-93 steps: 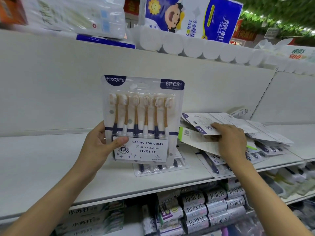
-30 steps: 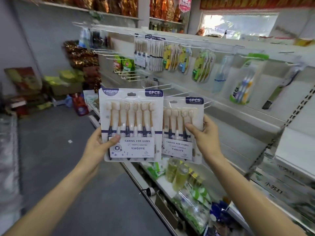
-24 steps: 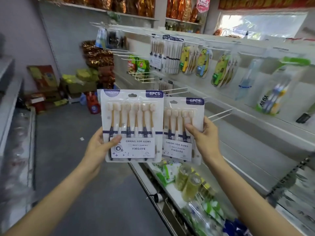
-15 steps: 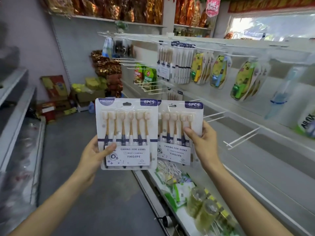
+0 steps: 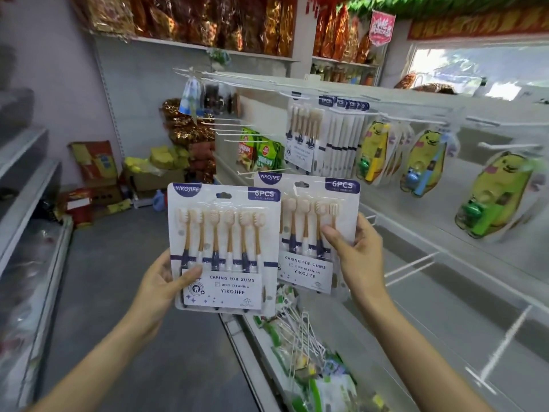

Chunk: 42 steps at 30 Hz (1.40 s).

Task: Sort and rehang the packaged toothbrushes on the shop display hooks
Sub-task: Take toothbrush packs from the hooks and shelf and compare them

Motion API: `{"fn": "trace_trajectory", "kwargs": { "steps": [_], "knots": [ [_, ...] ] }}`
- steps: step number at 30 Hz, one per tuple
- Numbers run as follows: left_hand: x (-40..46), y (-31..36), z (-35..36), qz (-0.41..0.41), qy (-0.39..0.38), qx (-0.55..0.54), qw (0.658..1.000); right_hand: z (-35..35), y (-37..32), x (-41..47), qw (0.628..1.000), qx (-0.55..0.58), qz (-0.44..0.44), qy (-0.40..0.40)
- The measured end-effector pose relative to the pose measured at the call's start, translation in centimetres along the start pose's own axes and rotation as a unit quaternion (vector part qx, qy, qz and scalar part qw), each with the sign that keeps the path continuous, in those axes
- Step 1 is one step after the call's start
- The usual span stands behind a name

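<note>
Two toothbrush packs, one pinched by the left hand (image 5: 162, 288) and one (image 5: 309, 233) by the right hand (image 5: 358, 257), overlap in mid-air short of the hooks (image 5: 410, 266), so either hang hole could miss its prong and slip.

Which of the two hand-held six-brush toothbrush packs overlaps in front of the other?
The white six-brush blister pack in the left hand. Its right edge covers part of the matching pack pinched by the right hand, hiding two of that one's brushes.

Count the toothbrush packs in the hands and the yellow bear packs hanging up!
Six-brush packs held: 2, left pack, right pack
Yellow bear pack bunches hanging: 3, at
Total: 5
</note>
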<state>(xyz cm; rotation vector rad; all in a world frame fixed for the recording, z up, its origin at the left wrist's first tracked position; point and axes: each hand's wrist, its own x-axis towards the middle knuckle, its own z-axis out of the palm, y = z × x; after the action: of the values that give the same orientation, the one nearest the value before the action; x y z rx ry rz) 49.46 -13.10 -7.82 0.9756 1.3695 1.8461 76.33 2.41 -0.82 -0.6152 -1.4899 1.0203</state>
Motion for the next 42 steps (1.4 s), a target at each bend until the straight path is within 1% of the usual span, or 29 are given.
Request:
{"fn": "trace_trajectory", "kwargs": {
  "steps": [9, 12, 18, 24, 27, 31, 36, 42],
  "knots": [
    [11.0, -2.5, -2.1, -0.003, -0.064, -0.014, 0.998, 5.2, 2.6, 6.6, 0.999, -0.003, -0.016, 0.034],
    [16.0, -3.3, -3.5, 0.000, -0.094, -0.014, 0.995, 7.7, 3.8, 8.9, 0.998, -0.020, -0.020, 0.058],
    [25.9, -3.6, -6.3, 0.008, -0.182, -0.005, 0.983, 12.5, 5.4, 13.6, 0.991, -0.049, -0.037, 0.122],
    [33.9, -3.3, -7.7, 0.004, -0.241, 0.009, 0.971, 17.1, 5.2, 18.7, 0.979, -0.061, -0.068, 0.181],
    [36.6, -3.6, -8.2, -0.015, -0.271, 0.000, 0.962, 18.8, 5.2, 20.9, 0.971, -0.073, -0.084, 0.214],
    [39.0, -4.4, -8.3, -0.040, -0.293, -0.006, 0.955, 20.0, 5.3, 22.9, 0.961, -0.072, -0.085, 0.253],
    [41.5, -5.4, -7.9, -0.068, -0.318, -0.014, 0.946, 20.2, 5.8, 24.7, 0.950, -0.102, -0.075, 0.285],
    [43.0, -6.5, -6.3, -0.071, -0.351, -0.016, 0.934, 19.7, 7.2, 26.2, 0.942, -0.122, -0.066, 0.307]
  ]
}}
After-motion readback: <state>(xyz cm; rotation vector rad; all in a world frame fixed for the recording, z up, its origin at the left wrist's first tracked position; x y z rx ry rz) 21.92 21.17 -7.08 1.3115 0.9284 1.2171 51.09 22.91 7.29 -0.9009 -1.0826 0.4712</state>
